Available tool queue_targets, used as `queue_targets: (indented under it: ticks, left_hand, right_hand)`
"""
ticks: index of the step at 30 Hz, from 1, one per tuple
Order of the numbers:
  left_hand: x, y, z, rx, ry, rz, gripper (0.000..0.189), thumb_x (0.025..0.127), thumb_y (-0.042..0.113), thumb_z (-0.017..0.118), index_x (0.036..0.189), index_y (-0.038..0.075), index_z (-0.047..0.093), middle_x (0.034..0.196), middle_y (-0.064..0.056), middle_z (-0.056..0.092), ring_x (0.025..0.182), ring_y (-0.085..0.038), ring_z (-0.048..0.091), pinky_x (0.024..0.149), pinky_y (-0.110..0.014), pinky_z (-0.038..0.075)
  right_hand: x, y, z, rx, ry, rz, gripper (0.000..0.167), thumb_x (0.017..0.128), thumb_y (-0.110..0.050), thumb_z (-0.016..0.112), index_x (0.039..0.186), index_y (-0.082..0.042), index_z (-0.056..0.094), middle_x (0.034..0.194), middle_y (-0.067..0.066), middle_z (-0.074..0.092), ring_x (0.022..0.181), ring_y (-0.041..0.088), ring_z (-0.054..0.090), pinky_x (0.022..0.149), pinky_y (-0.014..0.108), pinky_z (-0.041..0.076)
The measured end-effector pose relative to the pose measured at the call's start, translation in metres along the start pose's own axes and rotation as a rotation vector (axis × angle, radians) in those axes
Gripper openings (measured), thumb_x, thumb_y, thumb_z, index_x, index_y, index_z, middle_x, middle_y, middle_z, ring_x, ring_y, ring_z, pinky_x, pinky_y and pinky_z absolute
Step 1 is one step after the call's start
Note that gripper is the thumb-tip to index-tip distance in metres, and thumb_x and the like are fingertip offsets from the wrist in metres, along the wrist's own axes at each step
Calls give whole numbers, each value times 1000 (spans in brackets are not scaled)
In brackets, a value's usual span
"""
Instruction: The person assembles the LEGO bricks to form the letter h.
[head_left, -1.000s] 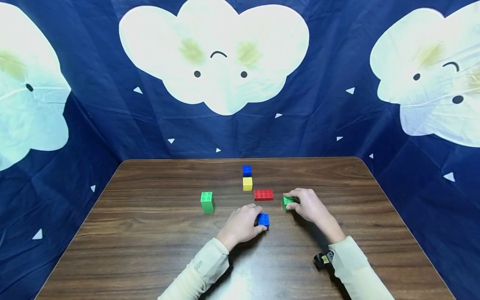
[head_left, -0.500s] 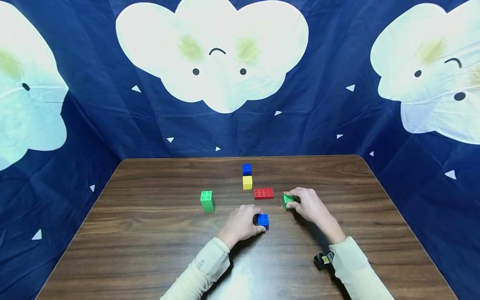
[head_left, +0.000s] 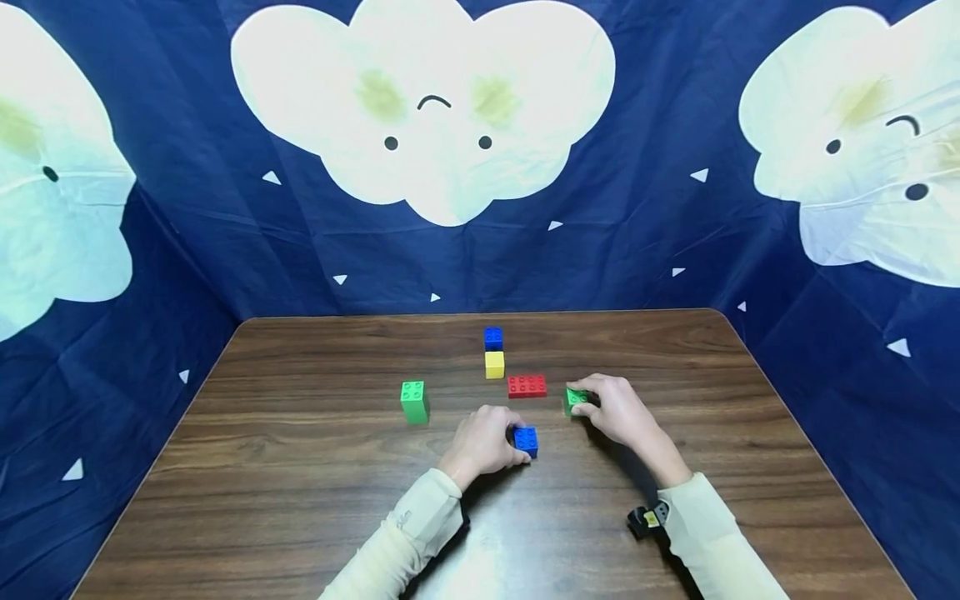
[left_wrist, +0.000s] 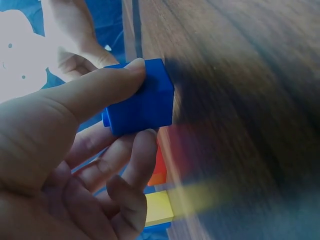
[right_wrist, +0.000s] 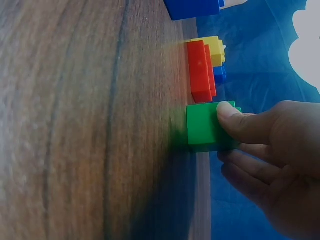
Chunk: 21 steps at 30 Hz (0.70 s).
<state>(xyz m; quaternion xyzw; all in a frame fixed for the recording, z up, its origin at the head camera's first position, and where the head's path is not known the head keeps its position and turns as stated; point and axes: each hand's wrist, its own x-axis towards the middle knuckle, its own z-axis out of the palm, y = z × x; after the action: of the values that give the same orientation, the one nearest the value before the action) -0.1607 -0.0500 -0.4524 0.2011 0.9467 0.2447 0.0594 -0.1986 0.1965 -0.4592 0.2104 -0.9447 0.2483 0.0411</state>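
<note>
My left hand (head_left: 483, 442) pinches a blue building block (head_left: 526, 442) with studs on top, close over the table in front of the red one. In the left wrist view the thumb presses one side of this blue block (left_wrist: 142, 100), and fingertips meet its opposite side. To the right, my right hand (head_left: 617, 408) grips a green block (head_left: 575, 401) between thumb and fingers. The right wrist view shows the thumb on the near face of the green block (right_wrist: 205, 127); the fingers behind it are partly hidden.
A red block (head_left: 527, 386) lies between and beyond the hands. Behind it stand a yellow block (head_left: 494, 365) and another blue block (head_left: 492, 338). A tall green block (head_left: 414, 402) stands to the left. Dark blue cloth (head_left: 300, 267) with clouds surrounds the wooden table (head_left: 262, 467).
The head view has tilted slightly, so the scene sits a little higher. Both hands keep hold of the same blocks in almost the same places.
</note>
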Motion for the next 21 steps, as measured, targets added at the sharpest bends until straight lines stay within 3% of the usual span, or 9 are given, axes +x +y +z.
queue_targets:
  ticks: [4,13,21]
  left_hand:
    - [-1,-1,1,-4,-8,-19,36,74,33,92,103,17,79,97,0,76,82,-16,67,69,-34,54]
    - [2,-4,3,-31,-3,-34,37,70,35,93,100,19,79,97,2,76,82,-15,66,68,-32,53]
    - [6,-7,2,-71,22,-27,32,65,34,96,87,20,78,80,6,73,70,-10,61,60,-29,49]
  right_hand:
    - [0,0,2,-1,-2,-12,41,85,-16,82,124,-6,72,117,12,74,106,32,70,86,48,57]
    - [1,-14,-1,64,91,-89,39,85,-19,83,122,-7,73,113,9,75,100,25,72,82,44,59]
    - [-2,-51,-12,197,12,-208,35,85,-22,83,118,-12,75,111,1,76,101,17,72,84,41,60]
